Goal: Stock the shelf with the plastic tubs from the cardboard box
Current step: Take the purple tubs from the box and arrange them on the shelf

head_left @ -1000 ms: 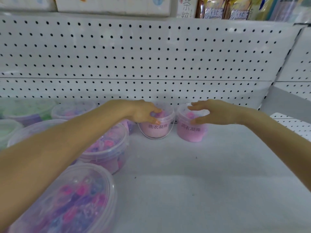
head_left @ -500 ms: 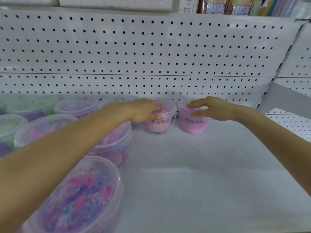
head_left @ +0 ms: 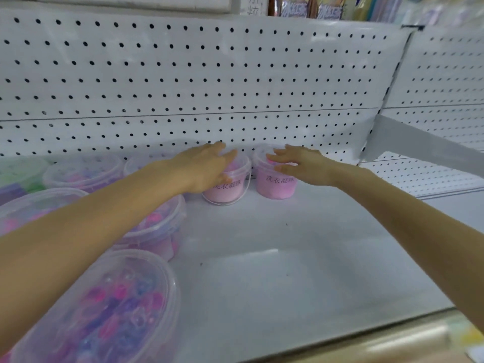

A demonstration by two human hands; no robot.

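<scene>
Two small pink tubs stand side by side at the back of the white shelf, against the pegboard. My left hand lies over the left pink tub with its fingers spread and straight. My right hand hovers at the top of the right pink tub, fingers extended and loose, thumb beside the lid. Neither hand grips a tub. The cardboard box is out of view.
Larger clear tubs of pink and purple beads fill the shelf's left side: one near the front, one behind it, more at the back left. A perforated back panel rises behind. Another shelf adjoins on the right.
Both hands have opened: the left let go of the left pink tub's lid, the right straightened its fingers over the right tub. The tubs now rest further back by the pegboard.
</scene>
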